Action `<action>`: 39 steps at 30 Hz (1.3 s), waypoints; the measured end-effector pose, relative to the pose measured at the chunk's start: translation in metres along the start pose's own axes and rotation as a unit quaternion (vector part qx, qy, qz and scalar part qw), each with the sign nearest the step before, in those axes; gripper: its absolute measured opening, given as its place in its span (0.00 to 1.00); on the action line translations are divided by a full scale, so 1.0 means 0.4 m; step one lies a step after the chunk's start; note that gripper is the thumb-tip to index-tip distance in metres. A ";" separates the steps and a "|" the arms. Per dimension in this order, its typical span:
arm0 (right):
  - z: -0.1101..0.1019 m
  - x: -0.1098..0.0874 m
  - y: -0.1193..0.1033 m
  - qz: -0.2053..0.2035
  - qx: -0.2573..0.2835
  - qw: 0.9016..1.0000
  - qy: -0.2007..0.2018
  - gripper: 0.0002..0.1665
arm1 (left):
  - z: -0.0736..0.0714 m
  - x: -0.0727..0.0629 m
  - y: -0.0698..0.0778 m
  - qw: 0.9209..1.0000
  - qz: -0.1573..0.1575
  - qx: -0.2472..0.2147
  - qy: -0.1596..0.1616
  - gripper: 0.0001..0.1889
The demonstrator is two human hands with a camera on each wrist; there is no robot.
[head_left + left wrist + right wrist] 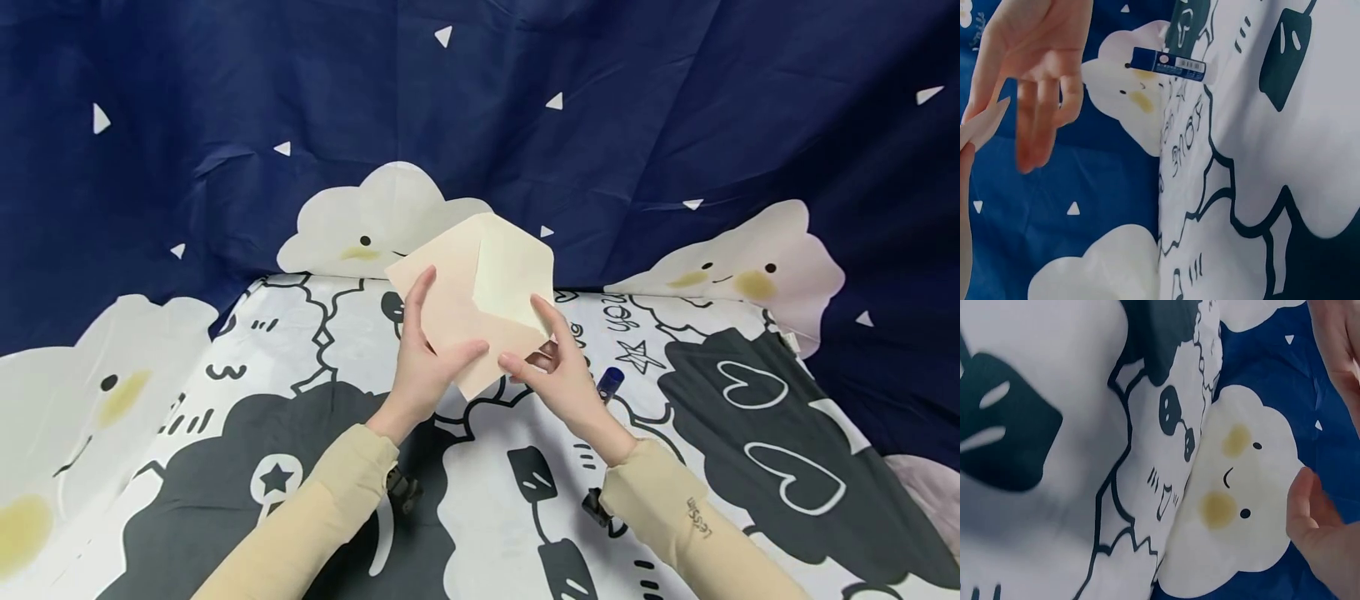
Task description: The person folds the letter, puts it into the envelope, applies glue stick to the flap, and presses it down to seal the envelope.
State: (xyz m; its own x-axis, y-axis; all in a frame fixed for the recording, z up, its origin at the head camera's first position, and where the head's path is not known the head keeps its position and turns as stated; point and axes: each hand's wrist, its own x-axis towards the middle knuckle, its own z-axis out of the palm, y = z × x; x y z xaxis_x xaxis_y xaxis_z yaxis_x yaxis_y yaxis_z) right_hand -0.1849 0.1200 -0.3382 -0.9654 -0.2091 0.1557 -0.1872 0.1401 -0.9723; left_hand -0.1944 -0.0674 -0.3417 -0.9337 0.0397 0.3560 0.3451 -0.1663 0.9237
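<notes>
The folded pink-and-cream paper (453,304) is held up above the patterned cloth (480,517). The left hand (423,362) grips its lower left part, thumb and fingers spread; the right hand's (564,379) curled fingers grip its lower right edge

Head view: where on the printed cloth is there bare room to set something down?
On the printed cloth, bare room lies right of the blue tube, around the hearts, and between the left sleeve and right sleeve. The middle is crowded: the left hand and right hand hold the folded paper over it, near the blue tube.
</notes>
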 end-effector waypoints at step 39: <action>-0.134 0.002 -0.031 -0.033 -0.112 0.990 -0.083 0.48 | -0.120 -0.008 0.002 0.986 -0.099 0.060 -0.124 0.35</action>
State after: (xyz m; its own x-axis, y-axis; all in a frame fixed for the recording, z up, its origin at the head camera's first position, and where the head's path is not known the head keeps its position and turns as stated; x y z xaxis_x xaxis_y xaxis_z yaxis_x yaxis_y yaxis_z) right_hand -0.1930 0.1699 -0.3165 -0.9098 -0.3792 0.1687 -0.3028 0.3284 -0.8947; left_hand -0.1956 -0.1151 -0.3488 -0.9370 0.3012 0.1769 0.1810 -0.0147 0.9834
